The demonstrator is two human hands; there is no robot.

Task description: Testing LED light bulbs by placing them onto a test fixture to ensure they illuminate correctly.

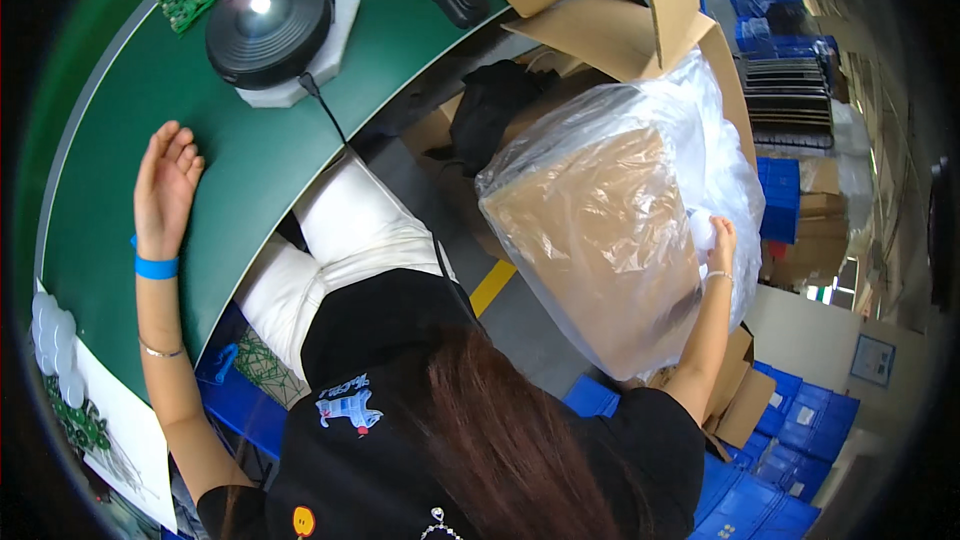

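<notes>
Left hand: at nine o'clock, lying palm up on the green table; its fingers are loosely curled, apart from the thumb, and it holds nothing.
Blue band: around the left wrist.
Right hand: at three o'clock, touching the far side of the plastic bag; I cannot tell whether the fingers are clamped on it, since they partly merge with the white plastic.
Plastic bag: between the centre and three o'clock, clear and crumpled, with a flat brown cardboard face showing through.
Cardboard box: toward half past one, flaps up, just behind the bag.
Green table: from eight to twelve o'clock.
Black round device: at half past ten, on a white slab, its cable running toward the table edge.
Blue bins: stacked at four o'clock.
</notes>
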